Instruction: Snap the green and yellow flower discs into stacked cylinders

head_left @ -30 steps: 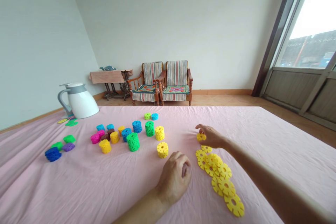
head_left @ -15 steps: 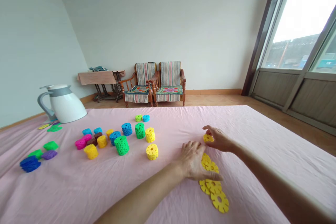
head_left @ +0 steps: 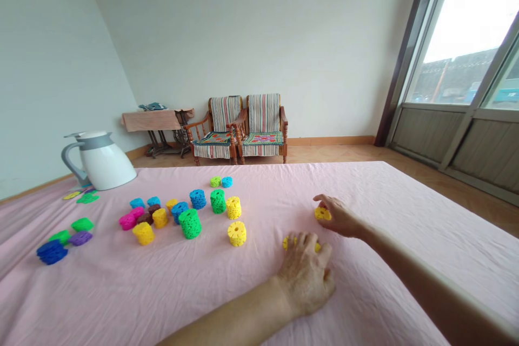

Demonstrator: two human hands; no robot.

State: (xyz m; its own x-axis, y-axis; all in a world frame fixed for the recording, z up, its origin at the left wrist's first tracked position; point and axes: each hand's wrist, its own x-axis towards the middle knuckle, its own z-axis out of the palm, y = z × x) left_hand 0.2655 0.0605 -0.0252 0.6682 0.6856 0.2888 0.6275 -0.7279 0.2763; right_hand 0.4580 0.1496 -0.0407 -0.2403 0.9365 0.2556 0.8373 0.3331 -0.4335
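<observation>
My left hand (head_left: 306, 275) lies palm down over several yellow notched discs (head_left: 286, 242) on the pink tablecloth. Its fingers are a little bent and apart, and most of the discs are hidden under them. Farther back, my right hand (head_left: 338, 216) has its thumb and fingers round a small yellow disc stack (head_left: 323, 213) that rests on the cloth. How many discs are in that stack I cannot tell. To the left of my hands stand two more yellow stacks, a nearer one (head_left: 237, 233) and a farther one (head_left: 233, 207).
Green stacks (head_left: 190, 224), blue stacks (head_left: 197, 199), a pink stack (head_left: 127, 221) and a dark blue stack (head_left: 52, 252) stand to the left on the tablecloth (head_left: 194, 286). A white jug (head_left: 107, 165) is at the far left. Two wooden chairs (head_left: 263, 121) stand beyond the table.
My left hand has moved nearer to me, and the loose yellow discs that were spread beside it are now mostly under it. My right hand stays at the small yellow stack.
</observation>
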